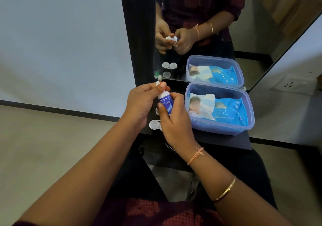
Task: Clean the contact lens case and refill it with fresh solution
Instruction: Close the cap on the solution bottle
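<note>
A small white solution bottle with a blue label (165, 102) is held upright above the black shelf (224, 140). My right hand (172, 119) grips its body. My left hand (142, 102) pinches the white cap (158, 83) at its top between thumb and fingers. Below the hands, the white contact lens case (154, 124) lies on the shelf, mostly hidden by my right hand. A small round piece (157, 111), possibly a case lid, shows between my hands.
A clear lilac plastic box (224, 128) holding a blue pack of baby wipes (226, 111) stands to the right on the shelf. A mirror (261, 34) behind reflects the hands, box and case. A wall socket (294, 84) is at far right.
</note>
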